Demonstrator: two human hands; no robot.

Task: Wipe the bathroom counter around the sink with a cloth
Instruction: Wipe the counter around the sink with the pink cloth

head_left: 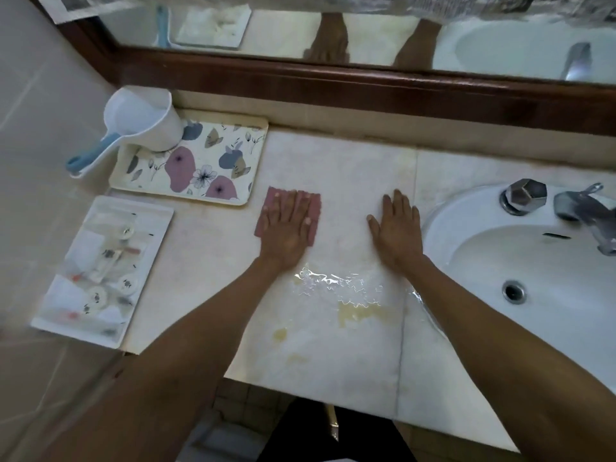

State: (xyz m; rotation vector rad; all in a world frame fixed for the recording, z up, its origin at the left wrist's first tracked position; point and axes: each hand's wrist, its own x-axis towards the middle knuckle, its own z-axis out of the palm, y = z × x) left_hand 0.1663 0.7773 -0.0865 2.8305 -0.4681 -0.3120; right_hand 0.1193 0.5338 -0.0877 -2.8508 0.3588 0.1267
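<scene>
A pink cloth lies flat on the pale marble counter, left of the white sink. My left hand presses down on the cloth with its fingers stretched flat and covers most of it. My right hand rests palm down on the bare counter, fingers spread, just left of the sink rim. A puddle of water glistens on the counter between my forearms, with yellowish stains just in front of it.
A floral tray carrying a white scoop with a blue handle stands at the back left. A clear bag of toiletries lies on the left. Chrome tap and knob rise behind the sink. A wood-framed mirror lines the back.
</scene>
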